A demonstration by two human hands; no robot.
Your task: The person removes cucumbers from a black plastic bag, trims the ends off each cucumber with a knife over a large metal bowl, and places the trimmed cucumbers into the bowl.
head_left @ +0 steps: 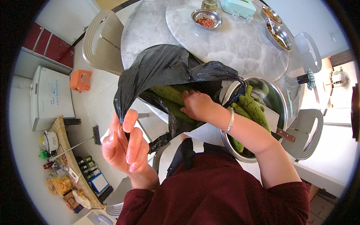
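Note:
My left hand point(128, 143) pinches the edge of a black plastic bag point(160, 62) and holds its mouth up and apart. Long green gourds, perhaps loofahs point(171, 94), lie inside the bag. Reaching into the opening, my right hand point(197, 105) rests against one of them with curled fingers; whether it grips the gourd is hidden. Under my right forearm stands a large steel basin point(284, 104) holding more green gourds point(251, 109). A cleaver point(285, 135) with a wide blade and wooden handle lies across the basin. Part of the bag's rim drapes over the basin's near-left edge.
The marble-look round table point(146, 25) carries a turntable point(239, 47) with a steel bowl of reddish nuts or beans point(206, 19), a glass jar point(209, 5), a mint tissue box point(239, 8) and food bowls point(278, 35). Chairs point(108, 42) ring the table. An orange stool point(80, 81) stands left.

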